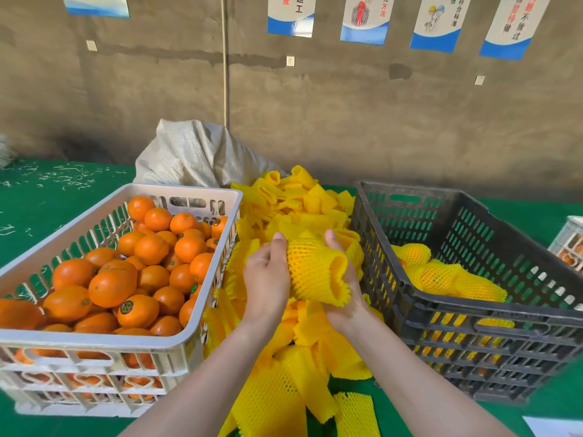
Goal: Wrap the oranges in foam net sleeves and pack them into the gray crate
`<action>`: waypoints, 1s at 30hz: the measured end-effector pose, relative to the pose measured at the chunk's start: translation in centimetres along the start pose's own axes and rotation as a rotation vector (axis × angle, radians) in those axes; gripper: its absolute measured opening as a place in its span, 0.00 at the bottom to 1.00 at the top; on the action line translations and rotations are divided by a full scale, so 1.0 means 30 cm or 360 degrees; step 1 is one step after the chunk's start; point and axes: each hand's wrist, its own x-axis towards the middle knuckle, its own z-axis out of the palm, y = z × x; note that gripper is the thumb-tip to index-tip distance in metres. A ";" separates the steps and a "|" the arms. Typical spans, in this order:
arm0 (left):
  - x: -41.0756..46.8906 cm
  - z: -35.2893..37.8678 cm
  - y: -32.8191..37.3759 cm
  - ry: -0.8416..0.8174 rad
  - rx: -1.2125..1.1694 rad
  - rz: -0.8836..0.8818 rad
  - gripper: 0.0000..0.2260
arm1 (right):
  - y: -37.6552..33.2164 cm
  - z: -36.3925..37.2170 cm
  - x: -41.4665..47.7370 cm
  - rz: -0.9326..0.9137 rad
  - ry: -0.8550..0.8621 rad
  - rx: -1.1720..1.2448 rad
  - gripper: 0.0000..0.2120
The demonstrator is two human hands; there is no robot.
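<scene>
Both hands hold one orange inside a yellow foam net sleeve (312, 272) above the sleeve pile. My left hand (266, 279) grips its left end, where orange skin shows through the mesh. My right hand (344, 272) cups it from behind and below, next to the sleeve's open frilled end. A white crate (176, 345) at the left is full of bare oranges (110, 287). The gray crate (473, 313) at the right holds several wrapped oranges (438, 275).
Loose yellow foam net sleeves (284, 395) are heaped on the green table between the two crates. A woven sack (195, 156) stands behind the pile against the wall. Another crate (571, 244) shows at the far right edge, and a white sheet (555, 427) at the bottom right.
</scene>
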 end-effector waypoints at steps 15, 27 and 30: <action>0.035 -0.006 -0.011 -0.0327 -0.0036 0.0227 0.24 | -0.008 -0.022 -0.016 -0.0034 -0.0221 0.0248 0.16; 0.061 0.001 -0.021 -0.0429 0.0308 0.0201 0.23 | -0.040 -0.068 0.011 -0.0307 -0.0196 -0.0460 0.11; 0.065 -0.005 0.005 -0.0627 0.0266 -0.0632 0.27 | -0.056 -0.089 0.024 -0.0739 -0.0097 -0.0842 0.25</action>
